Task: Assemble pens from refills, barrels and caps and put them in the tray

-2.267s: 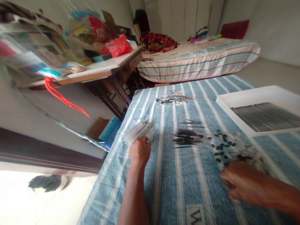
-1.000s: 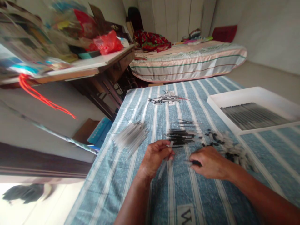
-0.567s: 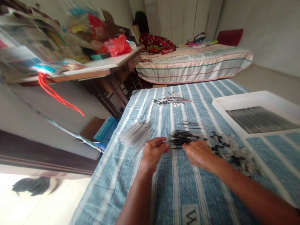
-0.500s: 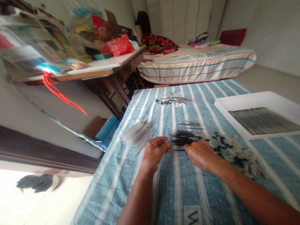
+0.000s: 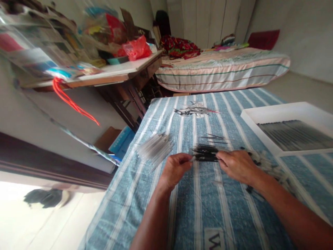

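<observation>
My left hand (image 5: 178,170) is closed in a pinch on a clear pen barrel (image 5: 193,158); only its pale end shows past the fingertips. My right hand (image 5: 236,166) is closed too, its fingertips at the right ends of the black pen refills (image 5: 205,152). It appears to pinch one refill, which blends with the bundle behind. A few loose refills (image 5: 214,137) lie just beyond. To the left rests a fanned pile of clear barrels (image 5: 155,149). Small white and black pen parts (image 5: 282,170) are heaped on the right, partly covered by my right forearm.
A white tray (image 5: 260,135) of neatly lined-up pens stands at the right. Farther back on the striped cloth (image 5: 179,205) lies a small pile of thin parts (image 5: 196,110). A cluttered side table (image 5: 114,76) with hanging red cords is at left, a bed (image 5: 223,71) behind.
My right hand has moved right, from the front of the black refills to their right ends. My left hand has shifted slightly right towards the refills. The view has shifted a little.
</observation>
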The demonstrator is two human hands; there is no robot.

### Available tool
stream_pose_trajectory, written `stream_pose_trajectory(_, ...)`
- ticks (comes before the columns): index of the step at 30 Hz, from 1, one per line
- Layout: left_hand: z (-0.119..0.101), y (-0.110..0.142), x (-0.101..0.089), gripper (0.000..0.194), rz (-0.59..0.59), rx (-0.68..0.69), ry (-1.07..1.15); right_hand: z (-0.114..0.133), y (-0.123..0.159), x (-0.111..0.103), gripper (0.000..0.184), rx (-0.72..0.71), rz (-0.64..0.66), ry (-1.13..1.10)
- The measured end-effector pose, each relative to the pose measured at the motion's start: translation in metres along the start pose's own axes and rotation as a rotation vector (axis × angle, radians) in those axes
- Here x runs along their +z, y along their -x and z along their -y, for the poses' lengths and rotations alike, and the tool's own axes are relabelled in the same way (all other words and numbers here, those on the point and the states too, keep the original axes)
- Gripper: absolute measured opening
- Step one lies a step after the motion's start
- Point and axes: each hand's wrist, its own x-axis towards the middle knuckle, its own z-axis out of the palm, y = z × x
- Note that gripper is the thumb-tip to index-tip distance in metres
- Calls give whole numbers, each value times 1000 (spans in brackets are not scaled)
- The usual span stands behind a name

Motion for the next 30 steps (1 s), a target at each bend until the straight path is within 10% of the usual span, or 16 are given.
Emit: stream_pose_trajectory(30, 9, 1, 5, 12, 313, 36, -264, 13, 3, 3, 20, -221, -321, -16)
